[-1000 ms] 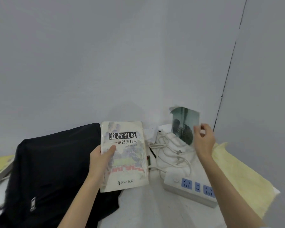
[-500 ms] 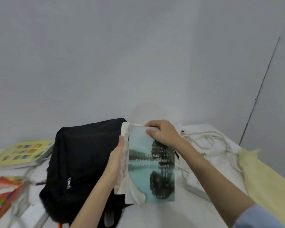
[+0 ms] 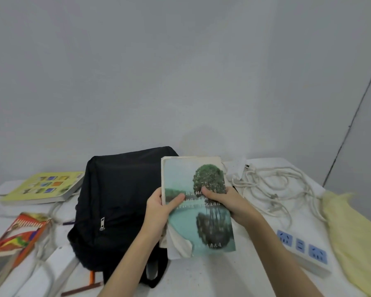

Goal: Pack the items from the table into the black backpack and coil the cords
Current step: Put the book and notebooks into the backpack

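Note:
I hold a stack of two books in front of me, the teal book with a tree picture on top and a white one hidden under it. My left hand grips the stack's left edge, thumb across the cover. My right hand grips the right edge, thumb on the cover. The black backpack lies on the table just left of the books, its zipper pull showing. White cords lie tangled at the right, leading to a white power strip with blue sockets.
A yellow-green book lies at the back left and an orange book at the near left, with white cords and a second strip beside it. A yellow cloth hangs over the white table's right edge. An orange pencil pokes from under the backpack.
My right hand brought the teal book over from the right and laid it on the white book. Both hands now hold the stack; my view swung left, showing more books.

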Demonstrator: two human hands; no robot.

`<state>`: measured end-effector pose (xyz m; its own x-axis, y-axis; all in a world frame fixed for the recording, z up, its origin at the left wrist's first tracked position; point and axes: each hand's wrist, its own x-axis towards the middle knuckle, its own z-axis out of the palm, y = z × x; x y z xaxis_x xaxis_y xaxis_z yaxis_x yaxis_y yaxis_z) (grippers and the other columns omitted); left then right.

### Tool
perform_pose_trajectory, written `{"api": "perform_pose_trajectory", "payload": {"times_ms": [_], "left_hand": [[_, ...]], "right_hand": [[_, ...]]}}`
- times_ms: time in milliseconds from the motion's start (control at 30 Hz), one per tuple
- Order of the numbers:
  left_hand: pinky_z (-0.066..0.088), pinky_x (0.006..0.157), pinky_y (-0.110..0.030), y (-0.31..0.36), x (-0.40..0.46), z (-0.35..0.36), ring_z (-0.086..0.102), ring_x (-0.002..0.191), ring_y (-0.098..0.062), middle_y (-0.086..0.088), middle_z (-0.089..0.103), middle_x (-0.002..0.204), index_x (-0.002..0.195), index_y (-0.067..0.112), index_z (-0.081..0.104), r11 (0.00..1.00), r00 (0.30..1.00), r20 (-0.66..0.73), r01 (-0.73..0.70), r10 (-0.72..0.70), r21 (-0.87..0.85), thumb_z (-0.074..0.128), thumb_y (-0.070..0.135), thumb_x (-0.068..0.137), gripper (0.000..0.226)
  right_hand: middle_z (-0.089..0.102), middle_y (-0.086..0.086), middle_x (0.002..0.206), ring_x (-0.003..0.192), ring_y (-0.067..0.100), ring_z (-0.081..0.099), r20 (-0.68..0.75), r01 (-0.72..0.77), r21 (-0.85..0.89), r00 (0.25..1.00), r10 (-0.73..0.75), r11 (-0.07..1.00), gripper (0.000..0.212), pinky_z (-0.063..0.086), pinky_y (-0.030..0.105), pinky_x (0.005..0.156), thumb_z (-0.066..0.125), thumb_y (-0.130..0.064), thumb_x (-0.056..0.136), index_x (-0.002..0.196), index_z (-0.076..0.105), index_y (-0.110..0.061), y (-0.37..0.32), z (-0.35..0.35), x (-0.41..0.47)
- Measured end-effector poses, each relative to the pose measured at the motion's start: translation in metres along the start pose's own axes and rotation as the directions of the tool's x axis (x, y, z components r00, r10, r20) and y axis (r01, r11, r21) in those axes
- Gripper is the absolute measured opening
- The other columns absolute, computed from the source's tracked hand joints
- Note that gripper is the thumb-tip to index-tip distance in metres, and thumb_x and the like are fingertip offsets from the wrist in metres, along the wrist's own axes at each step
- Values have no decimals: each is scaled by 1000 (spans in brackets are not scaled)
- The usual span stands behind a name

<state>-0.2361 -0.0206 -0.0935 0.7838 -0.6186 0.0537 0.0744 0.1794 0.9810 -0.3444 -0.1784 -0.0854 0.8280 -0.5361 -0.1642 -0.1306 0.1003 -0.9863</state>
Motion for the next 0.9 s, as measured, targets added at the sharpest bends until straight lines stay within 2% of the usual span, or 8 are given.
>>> {"api": "perform_pose_trajectory", "payload": {"times_ms": [133, 233, 300, 367, 467, 633, 800, 900], "left_hand": [[56, 76, -24, -1, -8, 3, 61, 102, -15, -2, 55, 118, 128, 18, 34, 962, 995, 97, -12, -15, 273, 84, 9, 66, 81], [40, 102, -37, -8, -19, 1, 35, 126, -18, 3, 32, 134, 144, 20, 14, 760, 1000, 0, -11, 15, 650, 88, 32, 59, 113], [40, 93, -31, -9, -24, -5, 36, 115, -18, 1, 39, 122, 128, 14, 34, 662, 979, -124, -13, 160, 749, 85, 41, 61, 89], [47, 75, -30, -5, -25, -9, 49, 91, -16, 0, 51, 99, 100, 13, 47, 718, 984, -144, 24, 107, 695, 82, 43, 65, 58], [45, 59, -19, -1, -22, -14, 53, 68, -8, 1, 58, 83, 89, 11, 55, 722, 995, -103, 75, -6, 688, 78, 45, 71, 45], [53, 67, -23, 2, -16, -27, 69, 81, -21, -3, 74, 87, 91, 8, 67, 893, 991, 83, 56, -104, 447, 83, 27, 67, 34], [55, 73, -24, 11, -25, -27, 71, 85, -26, -13, 74, 92, 95, 0, 71, 976, 961, 273, -21, -39, 216, 76, 8, 68, 29], [55, 71, -25, 10, -25, -20, 71, 83, -27, -15, 73, 90, 91, 0, 72, 989, 963, 270, -43, 3, 144, 79, 8, 65, 28]], "right_hand": [[73, 4, 89, 79, 12, 69, -153, 164, 132, 978, -143, 978, 24, 55, 20, 63, 77, -14, 73, 94, 65, -13, -1, 5, 0], [72, 3, 99, 95, 19, 67, -256, 225, 157, 950, -180, 962, 53, 52, 38, 89, 87, -37, 53, 98, 66, -16, 1, 5, 4], [71, 3, 105, 105, 23, 63, -304, 219, 213, 941, -148, 952, 75, 44, 45, 100, 87, -42, 48, 112, 62, -12, 1, 6, 3], [69, 2, 107, 107, 23, 61, -334, 216, 270, 935, -119, 938, 57, 43, 45, 101, 83, -29, 64, 113, 59, -13, 5, 4, 4], [68, -1, 108, 107, 21, 60, -343, 230, 346, 933, -105, 910, 45, 41, 46, 103, 79, -22, 70, 111, 60, -14, 16, 3, 5], [64, 2, 121, 117, 25, 55, -322, 200, 458, 946, -49, 866, 88, 36, 51, 106, 91, -42, 45, 121, 58, -12, 20, 3, 2], [67, 17, 106, 87, 34, 67, -97, -30, 627, 988, 117, 778, 59, 55, 46, 80, 75, -26, 72, 123, 57, -1, 25, -11, 1], [68, 17, 102, 83, 34, 68, -27, -129, 617, 982, 185, 777, 67, 56, 45, 78, 83, -28, 64, 121, 59, -2, 32, -8, 0]]}}
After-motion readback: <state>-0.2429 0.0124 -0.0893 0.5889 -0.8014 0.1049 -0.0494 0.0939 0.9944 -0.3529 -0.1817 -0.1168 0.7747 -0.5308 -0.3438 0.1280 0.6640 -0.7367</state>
